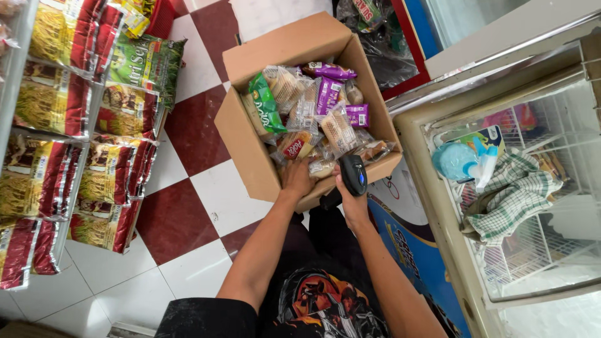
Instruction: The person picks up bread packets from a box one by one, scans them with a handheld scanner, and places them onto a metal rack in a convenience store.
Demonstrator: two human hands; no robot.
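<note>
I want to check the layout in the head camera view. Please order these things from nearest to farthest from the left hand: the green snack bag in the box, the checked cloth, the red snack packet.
From the left hand:
1. Red snack packet, in the box just beyond the hand.
2. Green snack bag, deeper in the box, at its left side.
3. Checked cloth, on the freezer lid far to the right.

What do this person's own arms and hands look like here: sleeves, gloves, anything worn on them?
Both forearms are bare from elbow to wrist. The left hand and right hand wear no gloves, and no watch, band or ring shows. The only clothing in view is a black short-sleeved T-shirt with a multicoloured graphic print on the chest; its left sleeve ends above the elbow.
</note>
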